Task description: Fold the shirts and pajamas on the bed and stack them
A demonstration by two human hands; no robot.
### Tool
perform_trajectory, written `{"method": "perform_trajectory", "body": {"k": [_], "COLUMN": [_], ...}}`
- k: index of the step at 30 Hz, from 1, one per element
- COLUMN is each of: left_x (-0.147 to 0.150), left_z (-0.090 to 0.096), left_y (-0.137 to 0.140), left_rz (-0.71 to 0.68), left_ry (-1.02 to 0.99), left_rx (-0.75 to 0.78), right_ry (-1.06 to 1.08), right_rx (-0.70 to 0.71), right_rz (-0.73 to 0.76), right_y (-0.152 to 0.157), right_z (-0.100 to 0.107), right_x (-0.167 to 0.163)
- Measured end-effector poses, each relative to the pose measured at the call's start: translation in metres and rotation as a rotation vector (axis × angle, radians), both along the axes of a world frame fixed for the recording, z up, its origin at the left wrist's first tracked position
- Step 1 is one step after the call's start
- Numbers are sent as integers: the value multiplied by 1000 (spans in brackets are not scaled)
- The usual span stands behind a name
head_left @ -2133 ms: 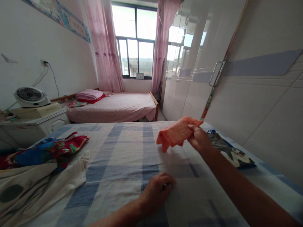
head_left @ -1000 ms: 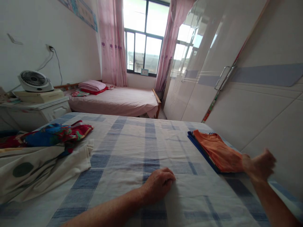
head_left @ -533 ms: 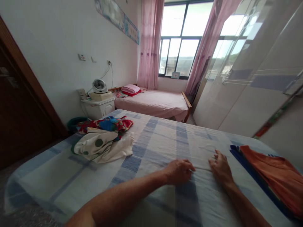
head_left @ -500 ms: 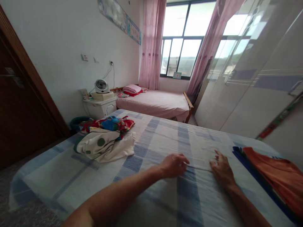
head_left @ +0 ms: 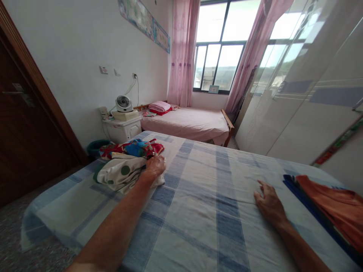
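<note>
My left hand (head_left: 155, 165) is on the right part of a crumpled cream garment with green dots (head_left: 117, 174). Its fingers are curled closed on the cloth, and their tips are partly hidden. Just behind lies a red and blue patterned garment (head_left: 137, 148), close to the knuckles. Over at the right, my right hand (head_left: 268, 202) rests on the checked bedsheet (head_left: 195, 196), fingers apart and holding nothing. Beside it lie folded clothes, an orange garment (head_left: 331, 200) on top of a dark blue one (head_left: 300, 200).
Beyond this bed stands a smaller bed with a pink sheet (head_left: 193, 122). A white nightstand (head_left: 124, 128) carries a small fan (head_left: 124, 103). Glossy wardrobe doors (head_left: 295, 121) line the right side. A brown door (head_left: 25, 124) is at the left.
My left hand has moved left from the middle of the sheet onto the cream garment and closed on it. The right hand stays nearly in place.
</note>
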State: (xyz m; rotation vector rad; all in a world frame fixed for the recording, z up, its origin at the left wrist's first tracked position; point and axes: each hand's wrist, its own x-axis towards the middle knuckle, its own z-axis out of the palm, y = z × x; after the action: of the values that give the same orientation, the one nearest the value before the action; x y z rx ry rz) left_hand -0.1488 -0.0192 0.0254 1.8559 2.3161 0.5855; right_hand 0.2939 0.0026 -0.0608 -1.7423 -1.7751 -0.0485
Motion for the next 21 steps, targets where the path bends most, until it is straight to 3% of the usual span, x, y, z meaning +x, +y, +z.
{"method": "perform_trajectory", "body": {"k": [3,6,7,9,12,14,18,21], "left_x": [17,57,76,113,155,165,151,142], "left_z": [16,37,43,49,43,30,-1,-12], "left_y": [2,0,-2,-8,-15,-15,-6,-3], "left_rz": [-30,-159,-238,-525,-887,-894,-674,-629], "left_ry": [-101,-248,-332,-619,-796,-650,-60,123], "left_rx": [130,268,310,359,267,195,32,-50], "right_ry": [-16,-39,-43,-39,-25,-13,41,69], "right_rx": [0,-20,-28,-39,-37,-46,-101,-147], "right_rz": [1,9,11,10,26,61,169,266], "right_y": [0,-1,-1,-3,-5,-7,-12,-20], "right_z": [-1,0,1,2,3,5,14,24], "right_x": [-1,-2,-3,-4,-5,-6,-12,-23]}}
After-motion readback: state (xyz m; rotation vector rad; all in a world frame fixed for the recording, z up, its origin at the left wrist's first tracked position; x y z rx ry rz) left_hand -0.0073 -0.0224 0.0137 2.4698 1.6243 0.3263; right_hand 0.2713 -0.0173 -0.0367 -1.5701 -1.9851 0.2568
